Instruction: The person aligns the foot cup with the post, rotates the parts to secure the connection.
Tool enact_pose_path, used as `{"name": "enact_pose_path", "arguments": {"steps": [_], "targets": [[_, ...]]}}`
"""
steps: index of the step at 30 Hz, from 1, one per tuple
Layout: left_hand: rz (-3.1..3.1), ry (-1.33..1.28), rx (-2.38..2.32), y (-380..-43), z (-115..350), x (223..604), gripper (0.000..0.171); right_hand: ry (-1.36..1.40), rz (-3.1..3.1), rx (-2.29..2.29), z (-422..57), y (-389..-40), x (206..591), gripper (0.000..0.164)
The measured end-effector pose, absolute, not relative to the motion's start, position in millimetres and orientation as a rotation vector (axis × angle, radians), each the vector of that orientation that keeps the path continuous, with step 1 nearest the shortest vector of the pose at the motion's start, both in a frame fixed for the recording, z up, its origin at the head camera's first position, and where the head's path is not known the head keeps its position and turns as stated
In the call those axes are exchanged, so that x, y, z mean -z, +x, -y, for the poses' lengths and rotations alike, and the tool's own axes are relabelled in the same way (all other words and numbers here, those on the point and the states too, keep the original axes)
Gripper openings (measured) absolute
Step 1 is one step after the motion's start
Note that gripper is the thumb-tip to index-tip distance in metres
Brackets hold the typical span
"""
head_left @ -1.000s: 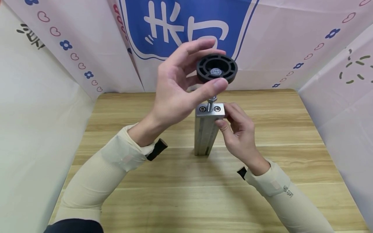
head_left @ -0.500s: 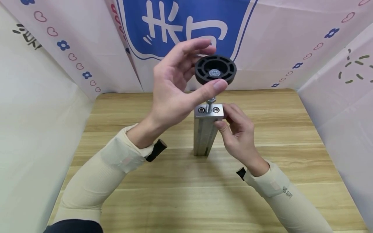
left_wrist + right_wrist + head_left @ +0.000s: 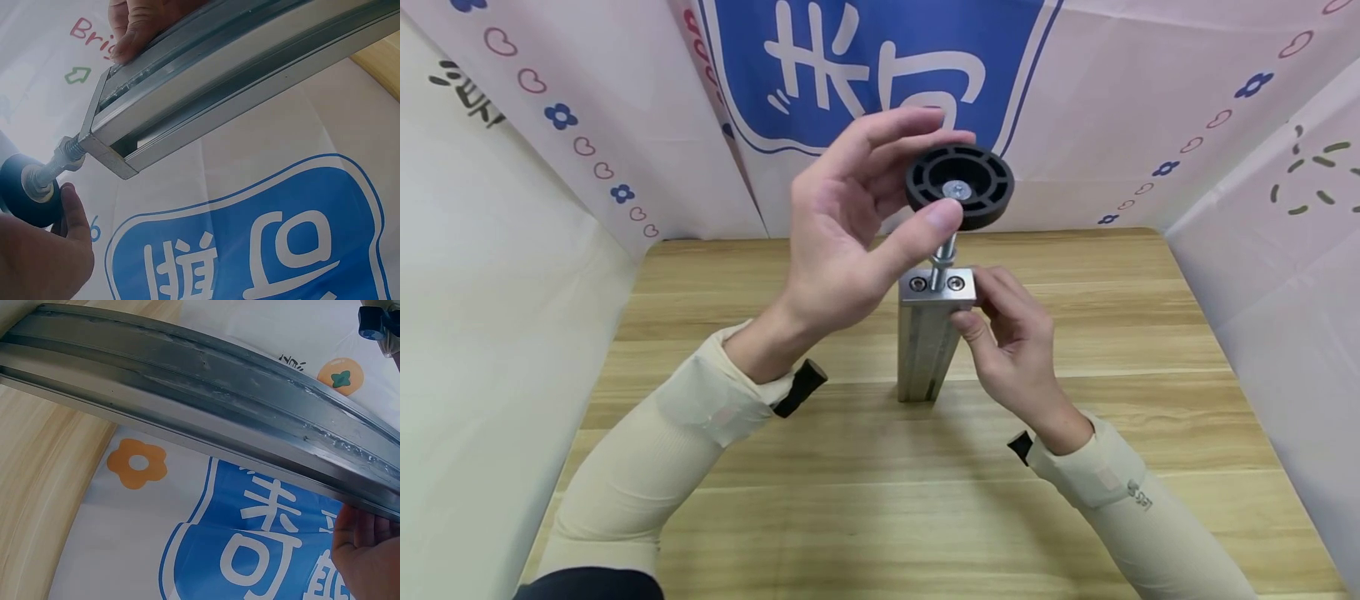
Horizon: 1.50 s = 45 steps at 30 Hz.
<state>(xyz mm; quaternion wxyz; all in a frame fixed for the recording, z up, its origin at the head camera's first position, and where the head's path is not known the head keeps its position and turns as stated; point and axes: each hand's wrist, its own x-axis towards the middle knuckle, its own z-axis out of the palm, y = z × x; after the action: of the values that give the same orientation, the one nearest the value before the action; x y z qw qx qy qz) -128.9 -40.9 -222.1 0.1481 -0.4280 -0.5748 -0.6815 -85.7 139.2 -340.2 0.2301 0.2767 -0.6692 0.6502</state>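
An aluminium profile [image 3: 925,350] stands upright on the table, a metal end plate [image 3: 962,296] with two screws on its top. From that plate rises a threaded stem with a nut [image 3: 942,260], carrying a round black levelling foot [image 3: 976,173]. My left hand [image 3: 842,233] holds the foot's rim, thumb at the near edge and fingers around the far left side. In the left wrist view a fingertip meets the foot [image 3: 28,194]; most of the grip is hidden. My right hand [image 3: 1018,342] grips the profile's upper right side, also visible in the right wrist view.
The wooden table [image 3: 820,517] lies under the profile. White printed cloth [image 3: 1112,125] with a blue sign [image 3: 895,33] hangs behind, and pale cloth walls [image 3: 490,292] border both sides. Small black devices [image 3: 802,388] are strapped at both wrists.
My left thumb has slid left along the foot's rim, and the fingers have shifted around it. The foot sits slightly differently. My right hand and the profile have stayed nearly still.
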Motion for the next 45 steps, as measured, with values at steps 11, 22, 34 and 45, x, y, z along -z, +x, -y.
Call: {"name": "enact_pose_path", "arguments": {"steps": [11,22,34,45], "targets": [[1.706,-1.211,1.928,-125.2,39.9,218.6,0.059,0.762,1.828,-1.800,-137.9,-85.1,339.8,0.052],[1.740,-1.174,1.848,-124.6,37.6,211.5,0.068,0.781,1.824,-1.799,-138.6,-86.1,341.4,0.049],[1.724,-1.125,1.928,-122.0,38.5,212.4,0.072,0.791,1.842,-1.774,-139.8,-84.7,339.6,0.051],[1.717,-1.125,1.932,-122.6,40.1,214.0,0.059,0.778,1.828,-1.788,-139.0,-84.5,341.0,0.048]]}}
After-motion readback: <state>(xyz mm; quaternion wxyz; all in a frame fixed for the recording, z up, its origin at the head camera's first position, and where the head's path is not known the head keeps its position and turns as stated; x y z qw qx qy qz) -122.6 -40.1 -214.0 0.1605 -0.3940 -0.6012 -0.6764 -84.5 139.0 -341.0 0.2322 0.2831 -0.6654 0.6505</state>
